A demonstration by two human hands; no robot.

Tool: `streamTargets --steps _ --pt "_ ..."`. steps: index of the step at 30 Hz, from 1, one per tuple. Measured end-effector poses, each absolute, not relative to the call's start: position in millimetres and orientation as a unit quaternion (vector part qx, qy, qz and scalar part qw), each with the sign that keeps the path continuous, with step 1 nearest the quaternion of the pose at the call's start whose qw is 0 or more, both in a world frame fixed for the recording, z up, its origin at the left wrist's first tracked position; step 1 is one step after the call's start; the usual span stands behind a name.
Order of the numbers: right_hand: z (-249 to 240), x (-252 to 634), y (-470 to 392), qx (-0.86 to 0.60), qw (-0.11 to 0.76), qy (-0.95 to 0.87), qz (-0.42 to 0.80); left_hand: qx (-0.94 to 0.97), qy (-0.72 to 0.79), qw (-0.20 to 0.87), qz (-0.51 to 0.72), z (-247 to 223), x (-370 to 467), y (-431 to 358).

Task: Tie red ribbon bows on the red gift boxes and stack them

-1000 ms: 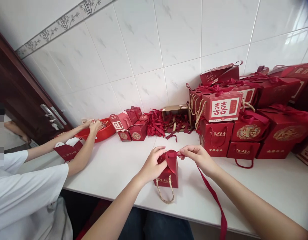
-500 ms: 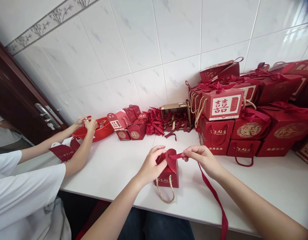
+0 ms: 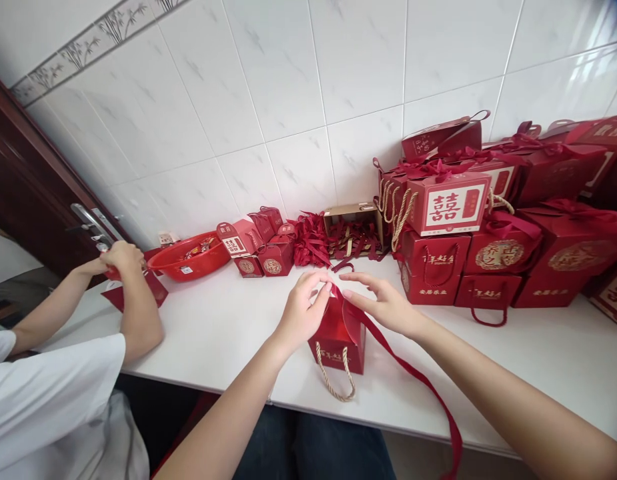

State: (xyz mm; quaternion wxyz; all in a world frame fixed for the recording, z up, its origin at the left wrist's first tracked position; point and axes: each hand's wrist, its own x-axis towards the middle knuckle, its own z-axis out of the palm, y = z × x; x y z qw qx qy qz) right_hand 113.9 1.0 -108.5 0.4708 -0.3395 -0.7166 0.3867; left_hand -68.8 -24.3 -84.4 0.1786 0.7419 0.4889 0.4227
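The red gift box (image 3: pixel 339 328) is stood upright on the white table (image 3: pixel 228 347), below the left hand (image 3: pixel 303 310); its rope handle (image 3: pixel 333 391) is hung on the near side. The red ribbon (image 3: pixel 411 369) is pinched by the left thumb and fingers at the box's top. The right hand (image 3: pixel 385 307) is held with fingers spread; whether the ribbon is touched by its thumb cannot be told. Beyond the left hand, loose ribbons (image 3: pixel 311 240) are heaped; beyond the right, red boxes (image 3: pixel 448 205) are stacked.
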Motion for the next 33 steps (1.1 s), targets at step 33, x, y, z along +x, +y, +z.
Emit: streamTargets --steps 33 --pt "-86.6 80.0 -0.7 -0.353 0.271 -0.814 0.372 0.561 0.535 0.350 0.526 -111.7 -98.1 -57.9"
